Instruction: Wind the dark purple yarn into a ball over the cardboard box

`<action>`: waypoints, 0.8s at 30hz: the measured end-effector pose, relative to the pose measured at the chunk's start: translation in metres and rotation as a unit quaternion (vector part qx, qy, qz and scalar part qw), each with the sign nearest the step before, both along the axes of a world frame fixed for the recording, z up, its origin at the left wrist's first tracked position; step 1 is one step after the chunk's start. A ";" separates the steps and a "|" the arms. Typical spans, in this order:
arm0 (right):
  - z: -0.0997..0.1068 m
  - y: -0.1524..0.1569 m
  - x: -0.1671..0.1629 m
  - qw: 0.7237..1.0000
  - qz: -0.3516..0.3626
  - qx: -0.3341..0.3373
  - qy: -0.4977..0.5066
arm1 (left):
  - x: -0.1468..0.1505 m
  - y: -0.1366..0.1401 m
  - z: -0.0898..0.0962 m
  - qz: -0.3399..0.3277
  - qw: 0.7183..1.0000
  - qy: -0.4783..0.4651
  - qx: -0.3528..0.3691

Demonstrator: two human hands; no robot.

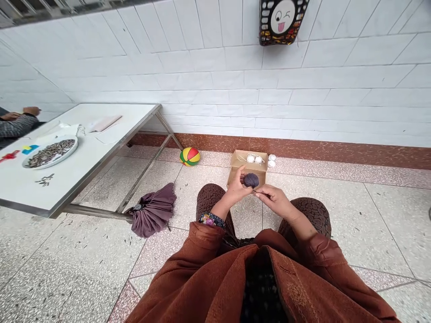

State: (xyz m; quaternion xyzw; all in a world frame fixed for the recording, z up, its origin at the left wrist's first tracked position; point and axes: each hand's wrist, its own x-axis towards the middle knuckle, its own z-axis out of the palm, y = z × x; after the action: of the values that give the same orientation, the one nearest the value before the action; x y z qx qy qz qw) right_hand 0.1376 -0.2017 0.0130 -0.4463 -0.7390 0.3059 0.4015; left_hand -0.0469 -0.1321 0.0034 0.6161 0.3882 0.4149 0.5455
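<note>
A small ball of dark purple-grey yarn (251, 180) is held in front of my knees, above an open cardboard box (249, 168). My left hand (238, 187) curls around the ball's left side and underside. Just to its right, my right hand (273, 198) pinches what looks like a strand of the yarn, thumb and finger together close to the ball. Inside the box's far half lie round white balls (254, 159) with a pale strand or stick by them. More white balls (271, 160) rest on the floor beside the box's right edge.
A yellow, red and green ball (190, 156) lies near the wall. To the left, a folded purple umbrella (153, 211) leans by the white table (111, 148), which bears a plate of seeds (50, 152). A co-worker's arm (20, 123) shows beyond. A black basket (283, 20) hangs above.
</note>
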 end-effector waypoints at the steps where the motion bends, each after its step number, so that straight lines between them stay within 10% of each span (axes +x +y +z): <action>1: 0.010 0.001 0.002 1.000 -0.005 0.008 0.006 | -0.001 -0.001 0.001 -0.010 1.000 0.020 0.020; 5: 0.038 0.018 0.013 0.998 -0.051 0.028 0.023 | -0.002 -0.013 0.014 -0.084 0.993 0.050 0.071; 10: 0.021 0.044 0.015 0.993 -0.111 -0.026 0.043 | -0.005 -0.022 0.031 -0.171 0.984 -0.056 0.018; 17: -0.013 0.029 -0.006 0.998 -0.055 -0.027 -0.014 | -0.012 0.007 0.021 -0.046 0.983 -0.163 -0.072; 24: 0.028 0.040 0.006 0.999 0.024 0.019 -0.023 | -0.007 0.049 -0.004 0.003 0.992 -0.094 -0.080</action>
State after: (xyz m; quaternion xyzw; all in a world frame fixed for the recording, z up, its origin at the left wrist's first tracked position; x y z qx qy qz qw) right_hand 0.1435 -0.1618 0.0412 -0.4277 -0.7641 0.2907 0.3856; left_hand -0.0538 -0.0832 -0.0006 0.5278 0.3686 0.4405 0.6257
